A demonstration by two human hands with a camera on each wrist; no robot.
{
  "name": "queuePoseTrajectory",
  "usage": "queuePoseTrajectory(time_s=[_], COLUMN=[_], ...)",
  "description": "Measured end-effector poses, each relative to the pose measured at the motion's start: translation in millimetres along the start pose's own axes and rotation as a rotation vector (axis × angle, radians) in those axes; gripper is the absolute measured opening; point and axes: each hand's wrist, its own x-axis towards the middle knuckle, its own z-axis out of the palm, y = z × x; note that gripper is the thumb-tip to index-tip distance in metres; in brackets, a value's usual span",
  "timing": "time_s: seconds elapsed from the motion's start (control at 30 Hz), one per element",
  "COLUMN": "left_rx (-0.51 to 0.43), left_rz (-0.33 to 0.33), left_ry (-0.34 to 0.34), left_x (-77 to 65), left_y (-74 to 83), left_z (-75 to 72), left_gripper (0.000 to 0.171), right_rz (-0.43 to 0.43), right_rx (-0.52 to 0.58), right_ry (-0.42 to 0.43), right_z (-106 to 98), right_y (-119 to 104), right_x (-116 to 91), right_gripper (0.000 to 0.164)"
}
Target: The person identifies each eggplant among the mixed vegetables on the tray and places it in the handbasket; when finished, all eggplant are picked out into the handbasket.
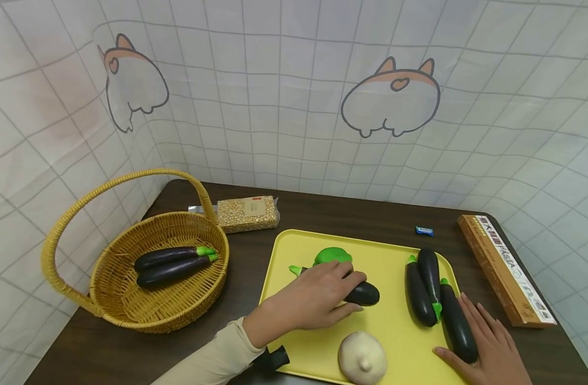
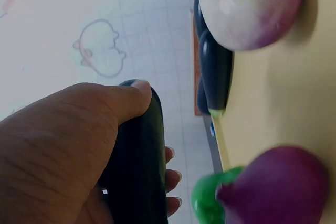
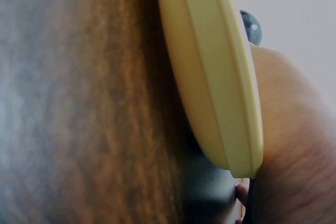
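The left hand [image 1: 318, 297] grips one eggplant [image 1: 363, 294] over the left half of the tray [image 1: 390, 256], thumb along one side and fingers round the other. Holding it across the thick body, with the blunt end jutting right and the stem to the far left, presumably gives a firm hold on a smooth, rounded skin.

The right hand [image 1: 496, 350] lies at the tray's near right edge, fingers extended, thumb reaching inside beside the nearest of three eggplants [image 1: 420, 294]. It may be steadying the tray; whether it presses that eggplant cannot be told. The three lie close together against the right edge, apparently keeping them from rolling. Two eggplants [image 1: 175, 270] lie side by side in the basket [image 1: 197, 310], stems right.

The pepper [image 1: 332, 255] and onion [image 2: 278, 187] crowd the left hand; the pale bulb [image 1: 363, 358] sits by the near edge. A wide bare stretch of tray separates the held eggplant from the three. Only a narrow strip of dark surface [image 1: 351, 214] divides tray from basket. The basket's handle arches overhead, while its near right rim offers clear access.
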Motion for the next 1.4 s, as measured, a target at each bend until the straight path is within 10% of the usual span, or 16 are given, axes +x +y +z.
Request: queuePoseTrajectory(time_s=[0.6, 1.4], left_rx=[-0.004, -0.048], left_rz=[-0.133, -0.477], left_ry=[0.090, 0.091], left_x=[-29.8, -116.3], left_y=[-45.4, -108.3], left_z=[-32.3, -80.9], left_gripper=[0.053, 0.058], right_rz=[0.000, -0.031], right_rx=[0.010, 0.034], right_ry=[0.024, 0.032], right_z=[-2, -3], right_y=[5, 3], right_x=[-4, -2], right_gripper=[0.118, 0.117])
